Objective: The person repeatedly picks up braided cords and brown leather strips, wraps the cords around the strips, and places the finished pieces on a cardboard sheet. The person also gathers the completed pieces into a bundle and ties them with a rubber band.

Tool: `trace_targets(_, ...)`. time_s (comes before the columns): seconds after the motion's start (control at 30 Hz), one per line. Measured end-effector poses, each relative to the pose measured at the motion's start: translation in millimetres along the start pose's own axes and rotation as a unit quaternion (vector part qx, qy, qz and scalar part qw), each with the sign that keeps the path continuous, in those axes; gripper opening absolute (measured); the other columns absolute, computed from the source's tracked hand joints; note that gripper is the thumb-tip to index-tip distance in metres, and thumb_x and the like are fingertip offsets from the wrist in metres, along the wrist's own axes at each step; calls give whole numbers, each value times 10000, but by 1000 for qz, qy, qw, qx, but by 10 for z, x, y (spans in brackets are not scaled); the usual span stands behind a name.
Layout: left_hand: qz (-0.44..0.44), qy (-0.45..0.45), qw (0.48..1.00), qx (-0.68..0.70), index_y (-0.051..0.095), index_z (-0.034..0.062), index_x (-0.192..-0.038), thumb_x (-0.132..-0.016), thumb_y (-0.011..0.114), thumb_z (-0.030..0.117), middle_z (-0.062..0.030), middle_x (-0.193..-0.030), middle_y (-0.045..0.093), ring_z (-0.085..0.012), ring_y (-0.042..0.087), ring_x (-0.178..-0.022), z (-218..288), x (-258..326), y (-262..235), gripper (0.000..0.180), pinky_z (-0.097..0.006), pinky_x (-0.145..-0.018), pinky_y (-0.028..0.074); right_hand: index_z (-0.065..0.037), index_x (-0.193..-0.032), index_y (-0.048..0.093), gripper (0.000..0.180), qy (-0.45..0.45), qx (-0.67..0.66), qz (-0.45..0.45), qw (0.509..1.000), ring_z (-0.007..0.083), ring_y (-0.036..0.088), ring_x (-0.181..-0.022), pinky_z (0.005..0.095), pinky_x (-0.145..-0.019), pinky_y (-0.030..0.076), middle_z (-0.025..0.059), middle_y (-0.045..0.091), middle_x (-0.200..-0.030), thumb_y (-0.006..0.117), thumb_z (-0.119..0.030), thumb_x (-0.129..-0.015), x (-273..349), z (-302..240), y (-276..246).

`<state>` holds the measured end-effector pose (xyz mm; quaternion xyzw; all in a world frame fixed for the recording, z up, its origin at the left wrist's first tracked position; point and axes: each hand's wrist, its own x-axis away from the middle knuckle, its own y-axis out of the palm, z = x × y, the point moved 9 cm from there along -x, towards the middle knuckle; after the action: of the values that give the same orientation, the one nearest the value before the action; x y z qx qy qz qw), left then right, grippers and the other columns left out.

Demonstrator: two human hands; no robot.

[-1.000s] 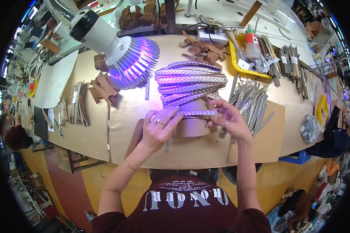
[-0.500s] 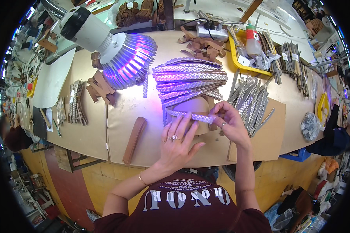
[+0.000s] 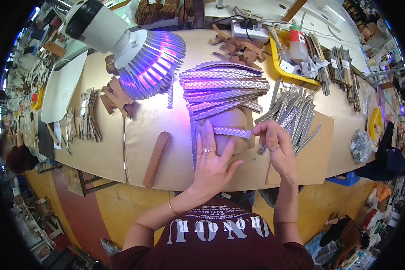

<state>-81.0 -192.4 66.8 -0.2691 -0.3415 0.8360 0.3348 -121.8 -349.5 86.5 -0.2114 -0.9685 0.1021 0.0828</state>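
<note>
A short silvery braided strap [image 3: 231,132] lies across a rounded tan block [image 3: 229,118] in front of me. My left hand [image 3: 213,162] rests with fingers spread, its fingertips over the strap's left part. At the strap's right end, my right hand [image 3: 278,146] pinches with thumb and forefinger; its other fingers are curled. Just beyond the block, several braided straps [image 3: 225,84] are laid side by side in a fan, lit purple. Another braided strap [image 3: 194,146] hangs down beside my left hand. A pile of silver braided straps [image 3: 297,114] lies right of my right hand.
A finned lamp [image 3: 150,63] hangs over the table's left side. Brown strips [image 3: 157,159] lie folded near the front edge, with brown scraps [image 3: 245,47] at the back. A yellow tray [image 3: 297,78] holds a bottle [image 3: 297,45]. Cardboard [image 3: 319,153] lies under the pile's right side.
My left hand has shifted slightly right and down, uncovering the hanging strap beside it. My right hand has moved a little right, its fingertips now at the strap's very end.
</note>
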Motion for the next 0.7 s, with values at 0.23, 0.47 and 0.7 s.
trace_targets(0.23, -7, -4, 1000, 7, 480, 133, -1438, -843, 709, 424, -428, -1508, 116, -555, 139, -1426, -1, -10, -14, 701, -610, -1144, 168, 10, -816, 617, 199, -56, 118, 40, 991, 71, 489, -631, 235, -587, 398, 21, 571, -732, 695, -148, -908, -55, -322, 82)
trace_targets(0.47, -5, 6, 999, 44, 475, 158, -1450, -819, 714, 490, -426, -1513, 104, -551, 143, -1428, -5, -25, -60, 752, -630, -1116, 218, 12, -828, 627, 186, -12, 121, 32, 992, 68, 505, -646, 240, -586, 409, 11, 562, -720, 674, -137, -929, -18, -75, 26)
trace_targets(0.7, -46, 19, 999, -13, 474, 155, -1447, -756, 767, 512, -430, -1514, 100, -532, 171, -1432, -7, -39, -52, 831, -593, -1127, 220, 2, -856, 631, 209, 7, 74, 22, 997, 52, 492, -676, 233, -609, 402, -9, 575, -740, 658, -182, -952, -52, 154, 28)
